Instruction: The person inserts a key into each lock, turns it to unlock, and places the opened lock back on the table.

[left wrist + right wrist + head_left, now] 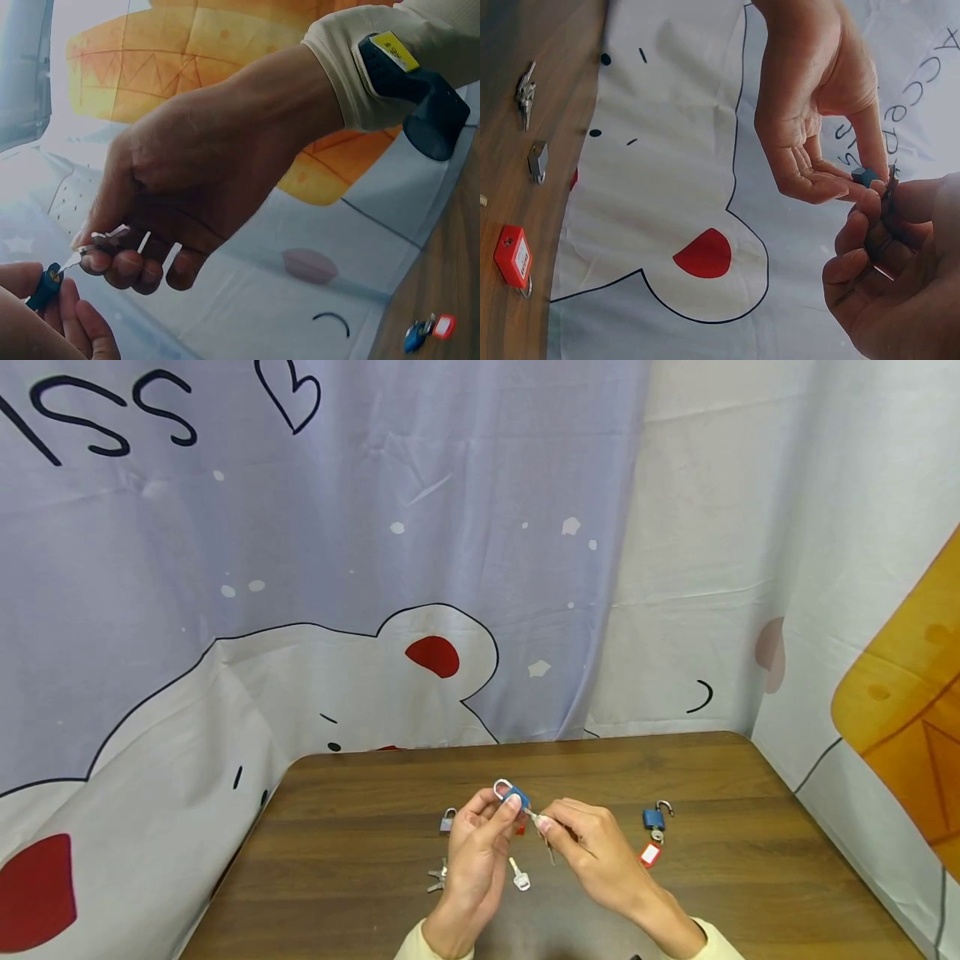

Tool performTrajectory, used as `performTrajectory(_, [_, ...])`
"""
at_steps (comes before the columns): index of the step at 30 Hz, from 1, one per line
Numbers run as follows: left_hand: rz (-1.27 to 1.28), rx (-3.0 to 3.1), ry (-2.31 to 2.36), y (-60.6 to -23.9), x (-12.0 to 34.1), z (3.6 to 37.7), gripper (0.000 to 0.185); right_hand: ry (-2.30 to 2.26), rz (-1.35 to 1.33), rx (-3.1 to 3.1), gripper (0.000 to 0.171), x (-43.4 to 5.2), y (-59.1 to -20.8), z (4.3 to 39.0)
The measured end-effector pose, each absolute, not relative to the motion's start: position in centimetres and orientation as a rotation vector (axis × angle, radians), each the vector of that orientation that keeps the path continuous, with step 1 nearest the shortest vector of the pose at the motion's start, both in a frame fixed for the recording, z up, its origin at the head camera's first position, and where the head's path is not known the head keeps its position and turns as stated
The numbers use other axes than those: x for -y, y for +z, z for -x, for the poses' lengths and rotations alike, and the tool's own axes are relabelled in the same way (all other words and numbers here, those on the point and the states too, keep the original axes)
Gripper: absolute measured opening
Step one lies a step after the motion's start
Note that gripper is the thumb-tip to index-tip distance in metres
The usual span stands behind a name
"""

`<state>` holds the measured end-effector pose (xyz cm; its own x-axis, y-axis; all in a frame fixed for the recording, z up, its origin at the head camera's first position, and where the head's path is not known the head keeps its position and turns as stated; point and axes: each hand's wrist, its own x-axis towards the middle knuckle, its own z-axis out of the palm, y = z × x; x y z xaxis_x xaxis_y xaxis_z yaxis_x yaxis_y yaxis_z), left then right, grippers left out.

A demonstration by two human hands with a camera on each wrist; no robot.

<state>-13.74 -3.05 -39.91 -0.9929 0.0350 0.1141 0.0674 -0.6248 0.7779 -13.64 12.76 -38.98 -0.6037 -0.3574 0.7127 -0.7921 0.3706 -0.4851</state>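
Here the left hand (474,847) pinches a blue padlock (515,797); the right hand (592,852) grips its key (530,815).

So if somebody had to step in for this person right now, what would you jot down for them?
Left hand pinches a blue padlock above the table, shackle looking closed.
Right hand pinches a key with its tip at the padlock's base; other keys hang below its fingers.
On the table: a small grey padlock, a loose key, a key bunch, and a second blue padlock, shackle open, with a red tag.
Done: that second padlock is open.
Left: open the held padlock; the grey one seems closed.
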Motion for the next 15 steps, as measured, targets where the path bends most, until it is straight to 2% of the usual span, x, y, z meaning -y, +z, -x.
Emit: performTrajectory(15, [0.158, 1.343, -2.823, -39.8, 2.85, 13.73, 0.013, 1.204, -0.929, 2.146, 0.026, -12.78, -39.12, 13.42])
